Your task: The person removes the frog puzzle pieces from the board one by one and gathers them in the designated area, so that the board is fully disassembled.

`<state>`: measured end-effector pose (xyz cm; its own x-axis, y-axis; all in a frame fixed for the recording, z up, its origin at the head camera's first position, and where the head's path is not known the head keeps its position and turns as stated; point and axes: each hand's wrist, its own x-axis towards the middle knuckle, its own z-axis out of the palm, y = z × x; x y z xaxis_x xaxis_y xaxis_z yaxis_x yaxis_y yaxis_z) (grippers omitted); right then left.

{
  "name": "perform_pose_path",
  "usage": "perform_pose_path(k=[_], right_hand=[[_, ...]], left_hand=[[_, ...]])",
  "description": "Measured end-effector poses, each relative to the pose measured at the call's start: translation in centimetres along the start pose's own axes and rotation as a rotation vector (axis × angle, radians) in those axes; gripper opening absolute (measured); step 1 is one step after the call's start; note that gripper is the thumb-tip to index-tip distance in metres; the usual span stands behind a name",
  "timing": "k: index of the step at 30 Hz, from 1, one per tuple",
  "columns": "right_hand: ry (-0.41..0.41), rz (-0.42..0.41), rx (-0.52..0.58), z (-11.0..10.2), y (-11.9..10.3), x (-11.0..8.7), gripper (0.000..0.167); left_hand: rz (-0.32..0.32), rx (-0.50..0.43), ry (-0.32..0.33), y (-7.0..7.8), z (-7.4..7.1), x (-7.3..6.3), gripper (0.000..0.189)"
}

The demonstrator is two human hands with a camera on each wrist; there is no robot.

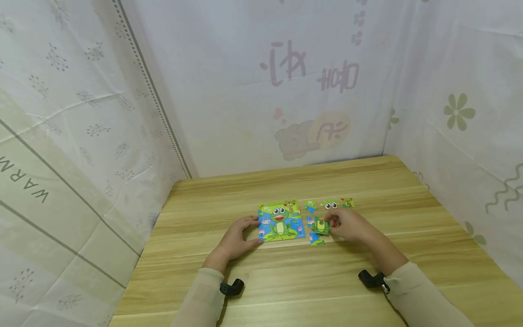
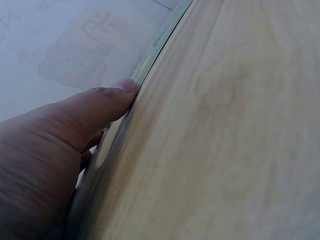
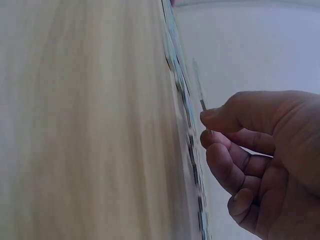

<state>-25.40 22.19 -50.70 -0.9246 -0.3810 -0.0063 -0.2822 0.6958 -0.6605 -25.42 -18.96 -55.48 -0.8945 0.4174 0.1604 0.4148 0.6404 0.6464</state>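
A square frog picture board (image 1: pixel 280 225) lies flat on the wooden table. My left hand (image 1: pixel 236 239) rests at its left side, with the thumb by the lower left corner and the fingertips higher along the edge; the left wrist view also shows the thumb (image 2: pixel 112 102) against the board's edge. Between thumb and forefinger, my right hand (image 1: pixel 348 225) pinches a puzzle piece (image 1: pixel 321 226) printed with the frog's green body. That piece is tilted and raised above the other pieces, as the right wrist view shows beside the thumb (image 3: pixel 220 119).
Loose puzzle pieces lie right of the board: a blue-green one (image 1: pixel 311 206), one with frog eyes (image 1: pixel 331 205), one with a tree (image 1: pixel 347 202) and a lower one (image 1: pixel 316 240). Printed curtains (image 1: pixel 229 91) hang behind and beside the table (image 1: pixel 261 290).
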Motion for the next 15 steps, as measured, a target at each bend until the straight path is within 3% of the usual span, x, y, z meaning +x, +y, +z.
perform_pose_path(k=[6,15], right_hand=[[-0.016,-0.009,0.037,-0.8,1.4,-0.7,0.021],[-0.097,-0.088,0.068,-1.8,2.9,-1.4,0.025]], left_hand=[[-0.007,-0.005,-0.002,-0.1,0.1,0.2,0.06],[0.004,-0.006,0.0,0.0,0.1,0.1,0.061]])
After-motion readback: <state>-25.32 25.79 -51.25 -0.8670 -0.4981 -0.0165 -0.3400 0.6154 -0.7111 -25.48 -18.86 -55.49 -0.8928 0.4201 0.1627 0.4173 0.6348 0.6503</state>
